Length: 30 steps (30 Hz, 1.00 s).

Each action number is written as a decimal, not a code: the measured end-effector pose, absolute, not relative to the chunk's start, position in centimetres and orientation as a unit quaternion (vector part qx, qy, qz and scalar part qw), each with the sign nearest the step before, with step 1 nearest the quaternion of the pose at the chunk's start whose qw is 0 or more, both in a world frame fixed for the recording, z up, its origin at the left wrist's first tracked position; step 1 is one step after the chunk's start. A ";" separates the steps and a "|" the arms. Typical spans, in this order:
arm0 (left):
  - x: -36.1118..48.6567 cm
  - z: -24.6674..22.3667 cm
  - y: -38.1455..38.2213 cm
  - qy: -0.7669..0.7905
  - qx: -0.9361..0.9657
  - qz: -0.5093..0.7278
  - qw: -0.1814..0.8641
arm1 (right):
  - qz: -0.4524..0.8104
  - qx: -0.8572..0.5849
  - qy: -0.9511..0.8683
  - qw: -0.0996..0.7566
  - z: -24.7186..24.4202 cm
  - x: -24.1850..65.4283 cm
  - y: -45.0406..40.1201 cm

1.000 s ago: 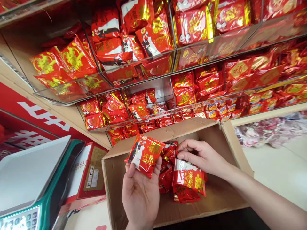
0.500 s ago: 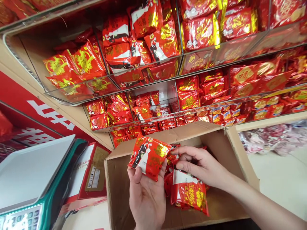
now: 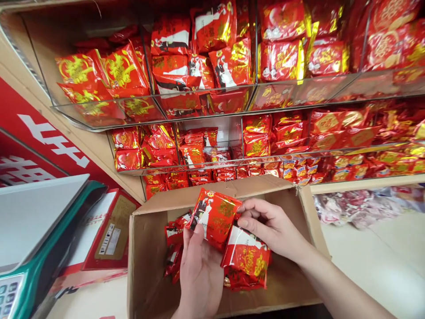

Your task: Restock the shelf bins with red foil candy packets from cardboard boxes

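Note:
My left hand (image 3: 202, 266) is closed on a red packet (image 3: 215, 217) printed with a couple in black and white and gold lettering. It holds the packet above an open cardboard box (image 3: 146, 261). My right hand (image 3: 265, 221) has its fingers pinched at the right edge of that packet. Just below my right hand is a second red packet (image 3: 249, 254), with a white band and gold print; whether my right hand grips it too is hard to tell. More red packets (image 3: 174, 235) lie inside the box, partly hidden behind my left hand.
Shelves behind the box hold rows of red packets (image 3: 171, 35) behind a clear front lip (image 3: 206, 99). On the left stand a teal scale (image 3: 43, 252) and a red carton (image 3: 113, 230). Pinkish bags (image 3: 358, 206) lie on the floor at right.
The view has shifted, so the box and scale sit further left. The held packet has come nearer the second packet, and more packets inside the box show left of my left hand.

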State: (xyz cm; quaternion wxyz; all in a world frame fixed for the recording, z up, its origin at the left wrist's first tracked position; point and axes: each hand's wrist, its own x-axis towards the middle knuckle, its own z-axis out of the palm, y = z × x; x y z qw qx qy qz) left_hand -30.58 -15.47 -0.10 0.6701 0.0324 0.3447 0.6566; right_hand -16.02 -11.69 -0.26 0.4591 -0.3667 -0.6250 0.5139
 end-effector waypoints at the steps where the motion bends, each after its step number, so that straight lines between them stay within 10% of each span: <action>1: -30.6 -0.1 -15.5 0.341 0.035 0.655 0.674 | 0.512 -0.372 -0.625 0.457 -0.4 -15.9 -11.8; 30: -30.4 -0.3 -15.6 0.301 0.075 0.703 0.640 | 0.455 -0.425 -0.648 0.438 -0.7 -14.1 -11.7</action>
